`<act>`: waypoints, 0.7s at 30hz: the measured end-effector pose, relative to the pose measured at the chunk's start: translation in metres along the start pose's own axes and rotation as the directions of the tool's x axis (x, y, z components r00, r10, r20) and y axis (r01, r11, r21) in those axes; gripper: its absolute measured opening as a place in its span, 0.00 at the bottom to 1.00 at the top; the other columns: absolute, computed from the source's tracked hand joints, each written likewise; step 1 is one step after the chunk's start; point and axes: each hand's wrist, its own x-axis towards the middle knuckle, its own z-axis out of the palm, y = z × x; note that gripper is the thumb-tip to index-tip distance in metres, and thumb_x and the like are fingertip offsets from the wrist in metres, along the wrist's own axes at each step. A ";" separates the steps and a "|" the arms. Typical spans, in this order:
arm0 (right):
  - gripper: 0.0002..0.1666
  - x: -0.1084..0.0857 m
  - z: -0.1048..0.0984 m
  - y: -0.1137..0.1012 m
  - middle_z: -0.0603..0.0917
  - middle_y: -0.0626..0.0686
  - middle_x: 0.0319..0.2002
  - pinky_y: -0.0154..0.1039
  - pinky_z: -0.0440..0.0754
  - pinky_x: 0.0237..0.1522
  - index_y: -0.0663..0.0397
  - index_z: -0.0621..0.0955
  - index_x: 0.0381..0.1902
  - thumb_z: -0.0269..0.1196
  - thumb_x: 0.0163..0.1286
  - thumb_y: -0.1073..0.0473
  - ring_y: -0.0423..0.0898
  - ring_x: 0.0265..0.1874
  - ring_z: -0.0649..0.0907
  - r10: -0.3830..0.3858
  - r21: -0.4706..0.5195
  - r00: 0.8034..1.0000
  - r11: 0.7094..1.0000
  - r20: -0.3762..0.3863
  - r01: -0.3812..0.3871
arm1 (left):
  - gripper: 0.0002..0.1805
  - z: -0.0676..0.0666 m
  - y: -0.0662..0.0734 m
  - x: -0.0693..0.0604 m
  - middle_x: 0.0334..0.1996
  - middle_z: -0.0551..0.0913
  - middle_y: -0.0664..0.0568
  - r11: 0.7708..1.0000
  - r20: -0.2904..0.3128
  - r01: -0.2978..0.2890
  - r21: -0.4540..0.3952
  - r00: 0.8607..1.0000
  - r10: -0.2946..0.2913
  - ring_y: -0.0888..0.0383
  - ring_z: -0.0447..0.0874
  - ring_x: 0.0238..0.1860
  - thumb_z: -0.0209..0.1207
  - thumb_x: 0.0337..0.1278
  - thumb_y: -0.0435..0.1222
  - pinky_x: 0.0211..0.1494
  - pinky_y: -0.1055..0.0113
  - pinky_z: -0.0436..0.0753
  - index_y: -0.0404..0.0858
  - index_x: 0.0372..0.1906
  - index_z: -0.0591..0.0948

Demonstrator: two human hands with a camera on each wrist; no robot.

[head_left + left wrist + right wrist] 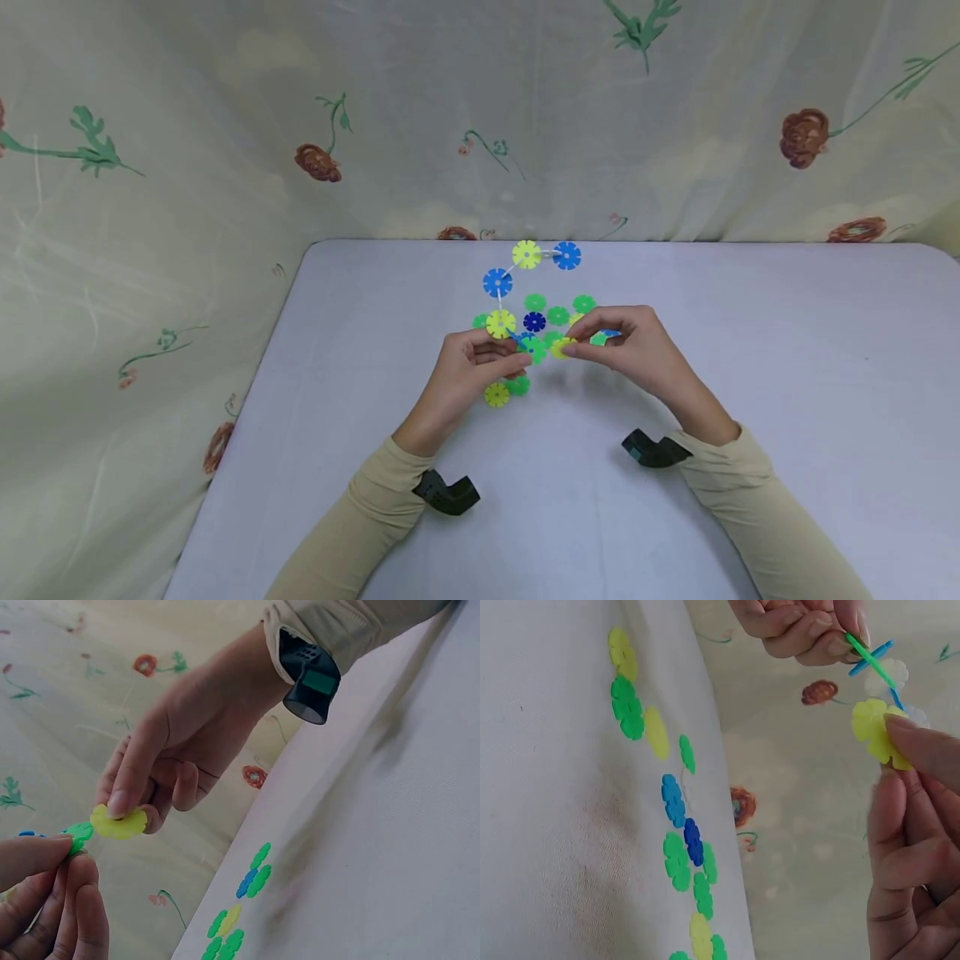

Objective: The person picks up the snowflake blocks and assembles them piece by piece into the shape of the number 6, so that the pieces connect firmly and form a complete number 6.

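Observation:
My left hand (pixel 480 367) pinches a green notched disc (pixel 534 350), which is joined to a blue piece (pixel 872 657) in a chain of discs. From there the chain runs upward in the head view through a yellow disc (pixel 501 324), a blue disc (pixel 498 282), another yellow disc (pixel 527 254) and a blue one (pixel 567 255), with whitish pieces between. My right hand (pixel 637 350) pinches a separate-looking yellow disc (pixel 118 823) by its edge, close beside the green one. Whether these two discs touch is unclear.
Loose green, yellow and blue discs lie on the white table (pixel 337 333) behind and under the hands, including a dark blue one (pixel 535 322). Nearer the front, a yellow disc (pixel 497 395) lies beside green ones (pixel 519 385). A flowered cloth (pixel 405 108) hangs behind the table.

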 end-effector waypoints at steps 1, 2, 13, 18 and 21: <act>0.09 -0.001 0.000 -0.001 0.89 0.49 0.36 0.35 0.81 0.26 0.49 0.90 0.38 0.76 0.64 0.52 0.42 0.37 0.83 -0.011 0.003 1.000 1.000 -0.005 0.011 | 0.11 0.000 0.000 0.000 0.35 0.87 0.51 1.000 0.000 0.000 -0.002 1.000 0.000 0.61 0.90 0.37 0.70 0.61 0.32 0.52 0.53 0.91 0.28 0.43 0.84; 0.09 -0.001 0.000 -0.001 0.89 0.49 0.36 0.35 0.81 0.26 0.49 0.90 0.37 0.76 0.64 0.53 0.42 0.36 0.83 -0.021 0.013 1.000 1.000 -0.009 0.021 | 0.11 0.000 0.000 0.000 0.35 0.87 0.50 1.000 0.000 -0.002 -0.004 1.000 0.002 0.61 0.90 0.37 0.70 0.61 0.31 0.54 0.50 0.90 0.28 0.43 0.84; 0.06 -0.005 0.003 -0.004 0.90 0.43 0.34 0.42 0.87 0.26 0.54 0.90 0.38 0.75 0.64 0.58 0.52 0.29 0.89 -0.079 0.102 0.997 0.992 -0.012 0.080 | 0.10 0.000 0.000 0.000 0.33 0.88 0.51 1.000 -0.002 -0.013 -0.001 1.000 0.013 0.56 0.91 0.37 0.70 0.61 0.31 0.50 0.57 0.91 0.28 0.42 0.84; 0.06 -0.007 0.005 -0.006 0.92 0.50 0.37 0.39 0.90 0.32 0.52 0.91 0.40 0.75 0.65 0.60 0.44 0.30 0.89 -0.129 0.083 0.992 0.988 -0.012 0.129 | 0.10 0.000 0.000 0.000 0.34 0.89 0.48 1.000 -0.006 -0.011 0.005 1.000 0.011 0.49 0.92 0.39 0.70 0.62 0.32 0.51 0.54 0.91 0.29 0.42 0.84; 0.05 -0.008 0.007 -0.007 0.93 0.50 0.37 0.34 0.89 0.34 0.50 0.91 0.39 0.75 0.65 0.60 0.37 0.34 0.88 -0.177 0.030 0.984 0.984 -0.032 0.177 | 0.09 0.000 0.000 0.000 0.34 0.90 0.45 1.000 -0.003 -0.015 0.007 1.000 0.015 0.41 0.92 0.42 0.70 0.62 0.33 0.50 0.55 0.91 0.30 0.41 0.85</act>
